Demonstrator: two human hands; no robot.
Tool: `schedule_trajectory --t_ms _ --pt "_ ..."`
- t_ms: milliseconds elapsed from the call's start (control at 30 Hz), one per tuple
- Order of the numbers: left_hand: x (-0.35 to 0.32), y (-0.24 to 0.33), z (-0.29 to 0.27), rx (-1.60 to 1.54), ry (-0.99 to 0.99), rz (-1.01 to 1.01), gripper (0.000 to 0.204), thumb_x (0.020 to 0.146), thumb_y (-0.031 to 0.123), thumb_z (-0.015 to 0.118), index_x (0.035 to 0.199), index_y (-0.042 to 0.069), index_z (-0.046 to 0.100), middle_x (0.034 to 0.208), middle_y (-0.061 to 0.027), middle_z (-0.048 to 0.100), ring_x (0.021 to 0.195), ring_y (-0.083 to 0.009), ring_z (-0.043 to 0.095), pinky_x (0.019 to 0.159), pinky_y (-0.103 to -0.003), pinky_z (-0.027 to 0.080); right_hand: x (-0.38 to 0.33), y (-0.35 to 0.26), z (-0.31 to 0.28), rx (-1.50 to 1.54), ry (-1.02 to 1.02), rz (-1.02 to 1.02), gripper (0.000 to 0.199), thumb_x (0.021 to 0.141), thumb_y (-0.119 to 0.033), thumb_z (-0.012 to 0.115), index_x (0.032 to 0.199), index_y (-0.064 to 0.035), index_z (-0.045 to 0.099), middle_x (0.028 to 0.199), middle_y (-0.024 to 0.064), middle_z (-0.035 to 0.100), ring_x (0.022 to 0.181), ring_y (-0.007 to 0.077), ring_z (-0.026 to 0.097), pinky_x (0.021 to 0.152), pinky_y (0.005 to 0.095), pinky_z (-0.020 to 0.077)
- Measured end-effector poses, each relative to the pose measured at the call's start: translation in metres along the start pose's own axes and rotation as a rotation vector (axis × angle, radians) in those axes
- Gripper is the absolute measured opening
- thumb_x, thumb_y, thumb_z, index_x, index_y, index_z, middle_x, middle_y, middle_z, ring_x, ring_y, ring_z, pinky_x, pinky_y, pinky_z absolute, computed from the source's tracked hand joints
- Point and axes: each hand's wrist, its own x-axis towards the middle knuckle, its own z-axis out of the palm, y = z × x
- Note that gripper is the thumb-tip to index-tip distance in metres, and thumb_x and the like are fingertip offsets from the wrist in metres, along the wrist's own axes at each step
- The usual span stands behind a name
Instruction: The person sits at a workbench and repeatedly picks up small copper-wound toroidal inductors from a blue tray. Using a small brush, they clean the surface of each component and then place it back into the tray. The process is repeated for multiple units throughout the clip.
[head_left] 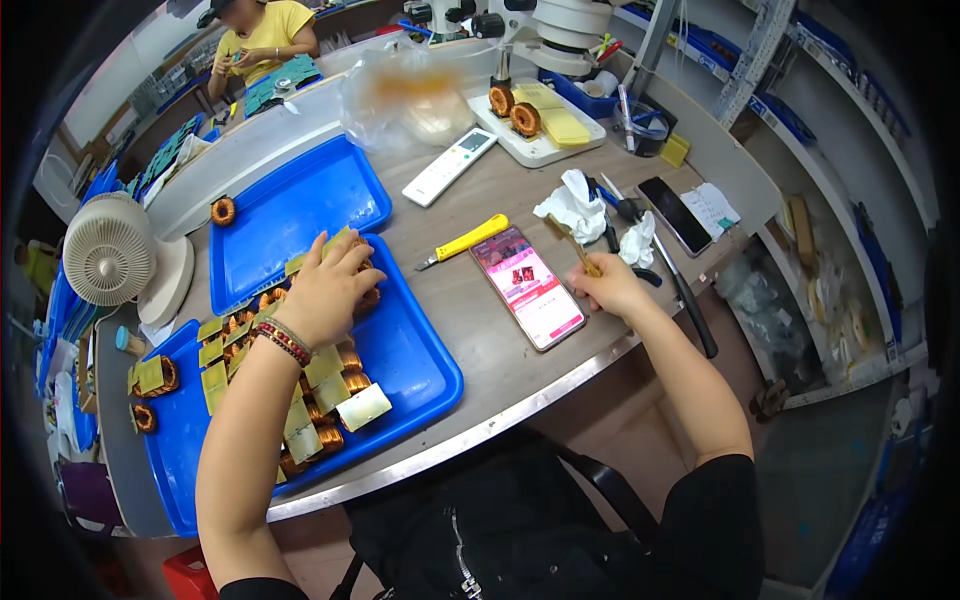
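My left hand [335, 290] reaches over a blue tray [425, 340], its fingers spread and resting on copper-wound ring coils. Many of these coils carry yellow-green plates [365, 407] and stand in packed rows; the hand covers some of them. My right hand [608, 284] is at the right of the table, closed around a thin brown stick-like tool [571, 232] that points up and away. Just left of that hand lies a phone [528, 288] with its pink screen lit. A yellow utility knife [462, 242] lies between the phone and the trays.
A second blue tray [300, 200] lies behind the first. Crumpled tissues [577, 207], black-handled tools [690, 300] and a dark phone [675, 215] lie at the right. A remote control [450, 167], a microscope [570, 30] and a fan [110, 250] are farther off. Another person [262, 40] works beyond the partition.
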Motion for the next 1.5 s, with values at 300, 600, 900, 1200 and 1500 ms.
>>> schedule_trajectory --t_ms 300,600,900,1200,1500 --pt "-0.014 -0.002 0.008 0.011 0.062 -0.011 0.03 0.082 0.02 0.05 0.111 0.015 0.058 0.126 -0.0124 0.045 0.127 -0.0294 0.032 0.106 -0.049 0.021 -0.005 0.001 0.025 -0.173 0.071 -0.214 0.034 0.062 -0.021 0.081 0.075 -0.0043 0.054 0.065 -0.001 0.053 0.058 0.009 0.048 0.052 0.0242 0.0395" --pt "-0.016 -0.001 0.015 -0.111 0.192 0.02 0.029 0.079 0.014 0.051 0.106 0.015 0.061 0.123 -0.0127 0.047 0.127 -0.0299 0.032 0.106 -0.049 0.02 -0.014 -0.01 0.005 0.02 -0.074 0.02 0.028 0.083 -0.034 0.062 0.088 -0.0064 0.057 0.066 -0.0019 0.053 0.05 0.0037 0.039 0.041 0.0187 0.0266" --pt "-0.048 -0.02 -0.026 -0.226 0.21 -0.14 0.057 0.068 0.014 0.07 0.121 0.016 0.048 0.133 -0.0123 0.037 0.128 -0.0328 0.029 0.105 -0.051 0.021 -0.001 0.016 0.009 -0.202 0.126 -0.252 0.027 0.073 -0.018 0.071 0.09 -0.001 0.059 0.074 0.0024 0.058 0.063 0.0095 0.051 0.058 0.0229 0.0428" --pt "-0.261 -0.128 0.015 -0.282 0.502 -0.949 0.064 0.067 0.019 0.071 0.124 0.009 0.044 0.131 -0.0224 0.036 0.12 -0.0391 0.036 0.101 -0.041 0.03 -0.009 0.0 0.022 0.027 0.072 -0.06 0.03 0.073 -0.021 0.072 0.091 -0.004 0.056 0.06 -0.0033 0.051 0.05 0.0039 0.044 0.044 0.0191 0.0327" --pt "-0.286 -0.155 0.043 0.003 0.088 -1.441 0.088 0.056 0.061 0.068 0.129 0.019 0.042 0.142 -0.0168 0.023 0.13 -0.0463 0.013 0.103 -0.057 0.015 -0.014 -0.005 0.013 0.053 0.093 -0.034 0.024 0.076 -0.022 0.07 0.088 -0.0063 0.057 0.061 -0.0029 0.053 0.045 0.0036 0.042 0.04 0.0179 0.0306"
